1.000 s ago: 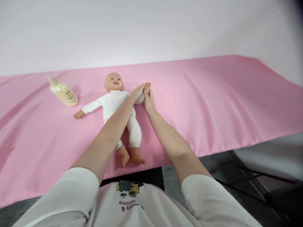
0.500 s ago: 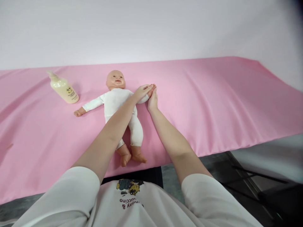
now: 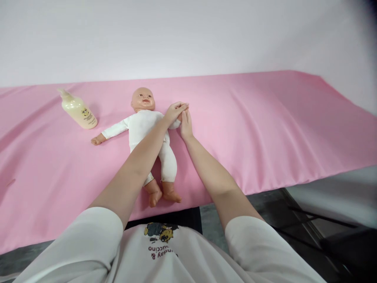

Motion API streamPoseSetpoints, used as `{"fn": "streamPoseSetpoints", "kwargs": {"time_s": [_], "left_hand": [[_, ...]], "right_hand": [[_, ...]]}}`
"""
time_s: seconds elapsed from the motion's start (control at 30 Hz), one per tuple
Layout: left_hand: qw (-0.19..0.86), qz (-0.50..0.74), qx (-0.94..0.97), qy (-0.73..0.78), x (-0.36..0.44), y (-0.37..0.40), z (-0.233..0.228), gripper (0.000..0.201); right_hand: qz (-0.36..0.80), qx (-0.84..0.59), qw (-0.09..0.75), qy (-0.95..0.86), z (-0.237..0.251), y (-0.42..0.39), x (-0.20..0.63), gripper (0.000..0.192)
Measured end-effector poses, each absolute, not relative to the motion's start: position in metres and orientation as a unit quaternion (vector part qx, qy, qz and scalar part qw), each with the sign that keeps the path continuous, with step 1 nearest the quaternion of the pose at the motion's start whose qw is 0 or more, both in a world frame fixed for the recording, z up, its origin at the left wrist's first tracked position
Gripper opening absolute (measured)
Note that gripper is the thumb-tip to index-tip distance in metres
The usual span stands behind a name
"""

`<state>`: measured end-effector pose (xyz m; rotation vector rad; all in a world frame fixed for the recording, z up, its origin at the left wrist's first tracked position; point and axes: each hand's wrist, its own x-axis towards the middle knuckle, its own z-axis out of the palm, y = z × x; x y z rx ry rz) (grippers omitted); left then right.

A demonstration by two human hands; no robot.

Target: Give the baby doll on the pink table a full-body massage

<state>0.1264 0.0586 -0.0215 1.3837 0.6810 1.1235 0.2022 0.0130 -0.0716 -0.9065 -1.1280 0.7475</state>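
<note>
A baby doll (image 3: 142, 125) in a white cloth suit lies on its back, head toward the far edge and bare feet toward me. Reaching across its body, my left hand (image 3: 174, 112) is closed over the doll's hand on the right side. My right hand (image 3: 186, 125) closes on that same doll hand from the right, its fingertips meeting those of my left. Most of the doll's hand is hidden between my fingers. The other doll arm stretches out to the left, its hand (image 3: 98, 139) lying on the cloth.
A pale yellow pump bottle (image 3: 79, 112) lies tilted on the cloth left of the doll. Pink cloth (image 3: 265, 129) covers the table, with folds on the right. A white wall (image 3: 182, 39) stands behind, and dark metal legs (image 3: 312, 228) show below at right.
Both my hands have shifted slightly left and closed in more around the doll's hand, whose fingers are less visible now. Doll and bottle look unmoved apart from a slight camera shift.
</note>
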Motion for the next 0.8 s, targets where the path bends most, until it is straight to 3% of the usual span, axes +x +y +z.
{"fn": "streamPoseSetpoints", "kwargs": {"time_s": [0.3,0.53,0.8], "left_hand": [[0.575,0.471,0.596,0.302,0.126,0.065,-0.025,0.055],[0.546,0.441,0.667,0.251,0.127,0.066,-0.034,0.036],[0.373,0.393,0.768,0.341,0.128,0.066,-0.038,0.027]], "right_hand": [[0.235,-0.425,0.689,-0.538,-0.071,0.008,0.203,0.070],[0.223,-0.454,0.693,-0.514,-0.078,0.018,0.213,0.060],[0.274,-0.445,0.736,-0.431,-0.093,0.032,0.222,0.050]]}}
